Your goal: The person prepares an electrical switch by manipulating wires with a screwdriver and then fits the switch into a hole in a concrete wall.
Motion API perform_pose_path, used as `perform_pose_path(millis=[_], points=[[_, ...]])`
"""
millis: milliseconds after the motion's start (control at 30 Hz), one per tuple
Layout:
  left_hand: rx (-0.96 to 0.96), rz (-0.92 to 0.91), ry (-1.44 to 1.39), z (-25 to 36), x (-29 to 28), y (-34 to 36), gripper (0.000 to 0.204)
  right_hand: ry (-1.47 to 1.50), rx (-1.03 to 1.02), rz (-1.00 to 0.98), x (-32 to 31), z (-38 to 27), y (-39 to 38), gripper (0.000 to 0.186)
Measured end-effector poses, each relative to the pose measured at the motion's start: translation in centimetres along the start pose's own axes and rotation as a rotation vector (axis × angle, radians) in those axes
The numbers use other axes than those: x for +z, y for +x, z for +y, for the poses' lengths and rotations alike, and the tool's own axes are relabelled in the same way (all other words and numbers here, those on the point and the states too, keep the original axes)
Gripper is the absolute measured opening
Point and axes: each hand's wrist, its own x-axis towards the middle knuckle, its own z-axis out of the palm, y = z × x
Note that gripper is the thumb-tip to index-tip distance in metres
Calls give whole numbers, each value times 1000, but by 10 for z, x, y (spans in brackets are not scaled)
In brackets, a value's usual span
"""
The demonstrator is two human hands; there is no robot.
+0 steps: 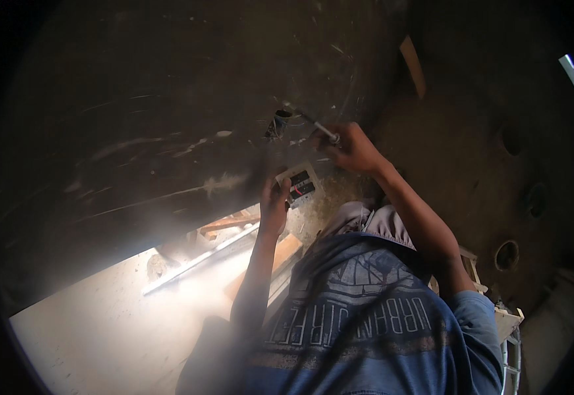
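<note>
My right hand (354, 151) is closed around a thin metal-shafted tool (318, 127). The tool's tip points at a small dark hole (279, 122) in the dim, scratched wall (155, 118). Just below, my left hand (274, 203) grips the lower edge of a pale square switch plate (300, 184) with dark inserts and keeps it against the wall. Both forearms reach up from my blue printed shirt (359, 316). What lies inside the hole is too dark to see.
Wooden planks (229, 224) and a long pale metal strip (198, 261) lie on the bright dusty floor (96, 322) at lower left. A white ladder frame (505, 326) stands at lower right. Round recesses (507, 254) dot the dark surface on the right. A wood piece (413, 64) sits above.
</note>
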Motion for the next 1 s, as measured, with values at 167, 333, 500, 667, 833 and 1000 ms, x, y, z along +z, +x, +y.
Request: perform_pose_path(millis=[167, 333, 500, 667, 833, 1000], points=[[-60, 47, -149, 6, 9, 9, 35, 179, 225, 99, 32, 21, -17, 32], [-45, 57, -312, -2, 16, 36, 36, 434, 349, 178, 63, 28, -44, 38], [-150, 14, -398, -9, 21, 58, 37, 497, 616, 196, 63, 33, -38, 35], [-283, -91, -496, -12, 16, 72, 41, 293, 325, 383, 67, 20, -33, 29], [-308, -120, -545, -14, 11, 74, 37, 188, 269, 450, 75, 5, -33, 27], [-312, -122, -557, -11, 8, 77, 34, 213, 346, 475, 82, 4, -34, 26]])
